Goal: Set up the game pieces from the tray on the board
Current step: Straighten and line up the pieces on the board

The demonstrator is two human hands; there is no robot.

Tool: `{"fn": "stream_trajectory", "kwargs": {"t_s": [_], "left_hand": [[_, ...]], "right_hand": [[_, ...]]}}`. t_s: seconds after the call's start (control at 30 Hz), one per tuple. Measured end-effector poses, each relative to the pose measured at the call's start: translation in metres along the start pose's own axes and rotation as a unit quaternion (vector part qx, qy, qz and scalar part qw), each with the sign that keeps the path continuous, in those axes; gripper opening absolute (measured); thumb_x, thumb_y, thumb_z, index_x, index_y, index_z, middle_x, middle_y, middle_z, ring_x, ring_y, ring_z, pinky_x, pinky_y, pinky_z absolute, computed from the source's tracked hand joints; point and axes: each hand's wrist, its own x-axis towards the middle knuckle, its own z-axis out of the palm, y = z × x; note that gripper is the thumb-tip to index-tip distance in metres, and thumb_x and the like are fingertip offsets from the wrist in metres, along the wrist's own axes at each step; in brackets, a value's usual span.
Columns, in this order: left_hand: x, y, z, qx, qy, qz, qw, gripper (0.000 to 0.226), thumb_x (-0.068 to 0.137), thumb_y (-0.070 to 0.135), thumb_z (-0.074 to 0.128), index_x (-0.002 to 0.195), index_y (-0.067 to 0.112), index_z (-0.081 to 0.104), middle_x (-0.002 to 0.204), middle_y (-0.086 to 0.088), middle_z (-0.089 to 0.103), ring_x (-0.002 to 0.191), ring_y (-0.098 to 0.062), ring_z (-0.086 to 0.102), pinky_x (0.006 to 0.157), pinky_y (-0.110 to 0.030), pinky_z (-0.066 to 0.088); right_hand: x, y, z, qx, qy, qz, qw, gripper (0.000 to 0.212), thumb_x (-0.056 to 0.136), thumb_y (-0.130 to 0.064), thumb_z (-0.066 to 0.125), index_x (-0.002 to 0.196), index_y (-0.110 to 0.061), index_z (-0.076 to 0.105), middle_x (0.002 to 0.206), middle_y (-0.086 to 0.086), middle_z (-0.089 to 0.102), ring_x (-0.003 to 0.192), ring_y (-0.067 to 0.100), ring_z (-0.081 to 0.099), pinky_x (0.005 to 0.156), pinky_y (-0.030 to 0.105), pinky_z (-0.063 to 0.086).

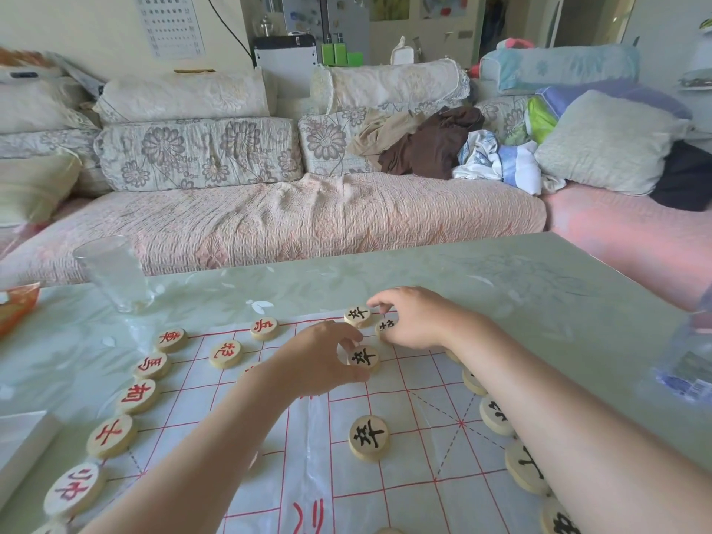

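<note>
Pinching disc (363,356) by rim, left hand (319,360) — looks light, stiff wood, probably slides easy; right hand (418,317) over second disc (386,326), grip unclear.

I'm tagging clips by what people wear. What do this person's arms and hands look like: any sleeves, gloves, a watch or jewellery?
The left hand and right hand are bare: no gloves, rings or bracelets show. Both forearms are uncovered too, with no sleeve, watch or band anywhere down to the frame's lower edge.
</note>
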Motion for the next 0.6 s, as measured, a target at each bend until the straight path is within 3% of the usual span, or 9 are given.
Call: {"fn": "stream_trajectory", "kwargs": {"t_s": [0.1,0.17,0.3,0.5,0.6], "left_hand": [[0.007,-0.001,-0.01,-0.011,0.036,-0.015,0.999,0.045,0.078,0.051,0.069,0.118,0.042,0.053,0.106,0.019,0.059,0.083,-0.009,0.063,0.057,-0.02,0.049],[0.018,-0.004,-0.017,-0.012,0.094,-0.024,0.995,0.029,0.089,0.038,0.059,0.117,0.037,0.057,0.108,0.014,0.063,0.078,-0.014,0.063,0.062,-0.024,0.051],[0.037,-0.013,-0.021,0.006,0.133,-0.045,0.99,0.029,0.094,0.02,0.047,0.118,0.029,0.061,0.113,0.006,0.062,0.066,-0.017,0.063,0.056,-0.025,0.052],[0.052,-0.018,-0.008,0.017,0.113,-0.02,0.993,0.029,0.09,0.023,0.059,0.117,0.031,0.064,0.113,0.01,0.065,0.092,-0.014,0.062,0.084,-0.031,0.052],[0.056,-0.02,-0.005,0.022,0.125,-0.021,0.992,0.025,0.087,0.024,0.061,0.111,0.032,0.066,0.108,0.013,0.068,0.094,-0.012,0.063,0.085,-0.03,0.052]], "right_hand": [[0.005,-0.006,0.005,0.026,0.02,0.006,0.999,0.052,0.084,-0.031,0.063,0.135,-0.035,0.054,0.131,-0.014,0.058,0.123,0.012,0.051,0.1,0.027,0.041],[0.01,-0.007,0.009,0.036,0.031,0.018,0.999,0.052,0.085,-0.031,0.063,0.136,-0.035,0.054,0.132,-0.013,0.057,0.123,0.012,0.05,0.102,0.028,0.04],[0.019,-0.006,0.017,0.042,0.046,0.042,0.997,0.051,0.086,-0.023,0.055,0.136,-0.035,0.055,0.132,-0.01,0.059,0.122,0.016,0.052,0.103,0.032,0.042],[0.027,-0.012,0.023,0.043,0.078,0.044,0.995,0.042,0.088,-0.025,0.062,0.13,-0.034,0.061,0.124,-0.013,0.064,0.114,0.015,0.058,0.099,0.032,0.045],[0.028,-0.016,0.027,0.029,0.086,0.032,0.995,0.041,0.089,-0.035,0.066,0.13,-0.035,0.061,0.124,-0.013,0.064,0.114,0.015,0.059,0.095,0.03,0.045]]}}
